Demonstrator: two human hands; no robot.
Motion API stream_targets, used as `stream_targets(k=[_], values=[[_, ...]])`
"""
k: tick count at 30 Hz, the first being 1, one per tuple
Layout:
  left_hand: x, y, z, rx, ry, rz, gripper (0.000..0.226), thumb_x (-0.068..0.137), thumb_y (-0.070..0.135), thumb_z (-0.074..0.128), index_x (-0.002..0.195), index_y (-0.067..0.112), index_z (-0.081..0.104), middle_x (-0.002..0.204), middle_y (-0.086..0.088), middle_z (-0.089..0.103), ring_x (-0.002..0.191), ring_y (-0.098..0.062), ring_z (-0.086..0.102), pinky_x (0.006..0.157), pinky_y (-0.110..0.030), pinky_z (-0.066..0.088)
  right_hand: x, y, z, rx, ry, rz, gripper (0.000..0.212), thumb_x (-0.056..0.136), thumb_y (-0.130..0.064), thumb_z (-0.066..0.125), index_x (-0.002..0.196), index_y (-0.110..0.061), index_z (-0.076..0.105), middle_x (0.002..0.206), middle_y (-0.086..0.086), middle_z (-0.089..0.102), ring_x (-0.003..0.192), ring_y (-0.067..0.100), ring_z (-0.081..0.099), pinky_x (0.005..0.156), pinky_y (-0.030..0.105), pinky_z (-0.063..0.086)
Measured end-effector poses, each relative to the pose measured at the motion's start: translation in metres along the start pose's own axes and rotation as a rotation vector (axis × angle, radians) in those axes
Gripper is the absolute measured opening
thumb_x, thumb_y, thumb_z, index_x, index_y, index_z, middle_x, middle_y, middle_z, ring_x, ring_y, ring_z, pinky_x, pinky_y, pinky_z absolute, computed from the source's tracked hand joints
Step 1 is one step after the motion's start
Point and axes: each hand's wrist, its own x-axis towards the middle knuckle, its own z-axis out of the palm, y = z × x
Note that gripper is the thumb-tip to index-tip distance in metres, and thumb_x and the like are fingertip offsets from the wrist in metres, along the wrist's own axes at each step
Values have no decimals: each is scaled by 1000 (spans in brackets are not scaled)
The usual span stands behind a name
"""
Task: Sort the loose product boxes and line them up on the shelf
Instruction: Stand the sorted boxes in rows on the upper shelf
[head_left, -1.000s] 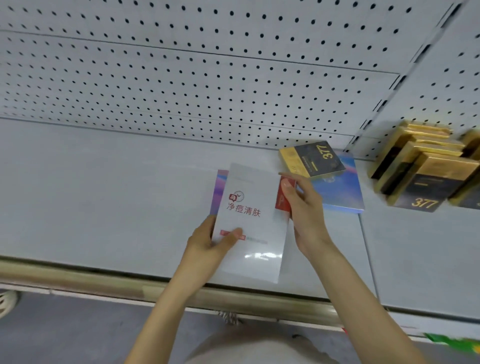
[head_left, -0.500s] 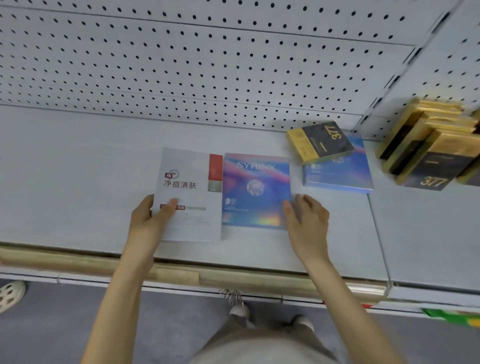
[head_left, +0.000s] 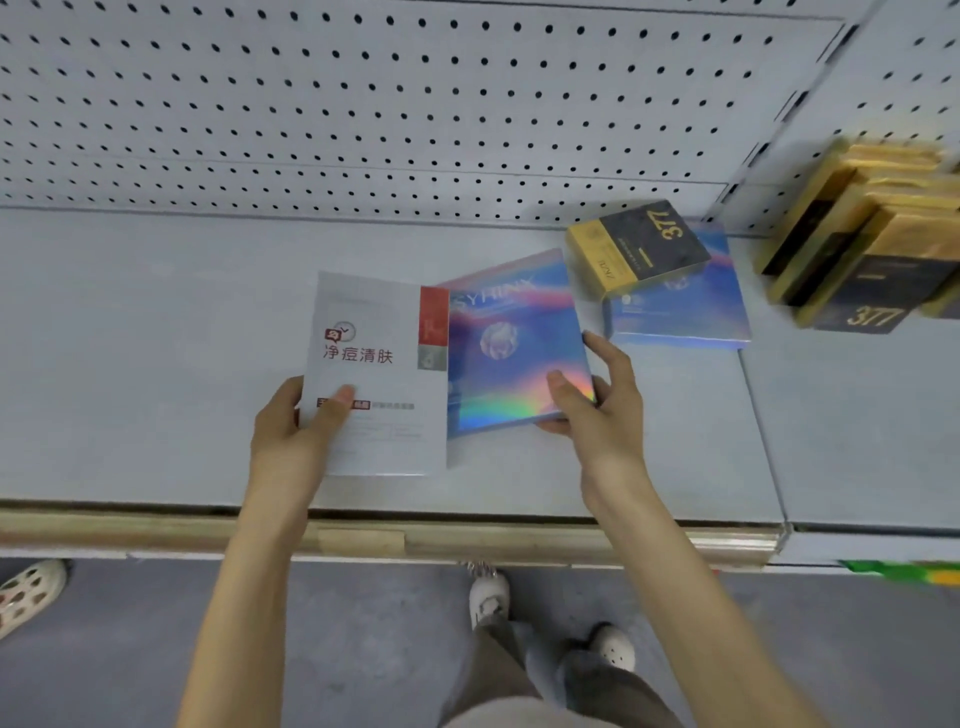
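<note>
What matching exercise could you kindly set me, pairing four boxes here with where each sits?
Things:
1. white flat box with red lettering
2. holographic blue flat box
3. black-and-yellow 377 box
4. row of gold-and-black boxes

Places:
A. atop a second holographic box
B. in the grip of the left hand
C. at the right end of the shelf
D. in the grip of the right hand

Pairs: 1-B, 2-D, 3-A, 4-C
</note>
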Motion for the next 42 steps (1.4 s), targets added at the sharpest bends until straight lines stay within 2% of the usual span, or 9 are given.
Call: stream_targets(k=[7, 15, 21, 26, 30, 32, 34, 39, 42], values=[[-39, 12, 46, -65, -26, 153, 21, 100, 24, 45, 111, 15, 61, 101, 8, 68, 82, 1, 64, 69, -12, 49, -23, -25, -107, 396, -14, 46, 60, 79, 1, 64, 136, -11, 47, 114, 9, 68, 99, 26, 69, 69, 36, 59], [-113, 49, 173, -221, -263, 186, 22, 102, 27, 38, 103, 29, 60, 96, 22, 68, 85, 12, 61, 68, -2, 44, -53, -61, -266, 452, 22, -113, 69, 69, 10, 60, 133, -13, 50, 124, 8, 64, 109, 27, 63, 77, 38, 58], [-190, 56, 279, -175, -459, 125, 22, 98, 30, 45, 103, 24, 66, 97, 6, 73, 91, -13, 66, 73, -28, 47, -77, -57, -389, 553, 96, -130, 61, 72, 7, 60, 130, -8, 52, 117, 11, 67, 98, 26, 69, 71, 35, 59], [-271, 47, 374, -208, -464, 57, 17, 95, 20, 53, 108, 18, 63, 101, -3, 71, 91, -22, 68, 63, -31, 56, -85, -48, -507, 613, 85, -84, 29, 65, -24, 71, 93, -19, 75, 101, 3, 73, 84, 16, 72, 64, 28, 59], [-322, 45, 442, -248, -461, -68, 11, 93, 17, 58, 95, 26, 66, 103, -1, 72, 99, -31, 67, 83, -57, 54, -89, -39, -588, 520, 167, -76, 23, 88, -14, 51, 93, -18, 74, 96, -6, 75, 80, 3, 70, 63, 17, 55], [-340, 48, 465, -229, -444, -51, 11, 92, 21, 59, 100, 25, 65, 105, -2, 72, 99, -30, 67, 72, -49, 59, -83, -46, -617, 546, 227, 2, 28, 97, 1, 42, 112, -16, 59, 89, -28, 71, 75, -13, 65, 61, 4, 48], [-352, 55, 483, -201, -412, -35, 15, 93, 22, 58, 107, 23, 62, 105, -1, 71, 95, -27, 67, 57, -42, 59, -71, -50, -642, 509, 202, -36, 27, 98, -3, 43, 116, -15, 59, 99, -18, 73, 78, -6, 68, 62, 8, 50], [-357, 70, 530, -136, -364, 47, 18, 93, 25, 57, 111, 25, 59, 110, 2, 69, 103, -22, 63, 86, -43, 54, -36, -61, -681, 479, 194, -123, 31, 94, -14, 50, 124, -11, 59, 112, 2, 70, 93, 13, 68, 70, 19, 54], [-350, 77, 561, -101, -379, 137, 23, 94, 22, 57, 116, 19, 58, 111, 2, 69, 100, -17, 65, 75, -24, 56, -13, -61, -699, 428, 177, -105, 29, 92, -13, 54, 120, -10, 59, 112, 5, 70, 96, 19, 68, 73, 22, 53]])
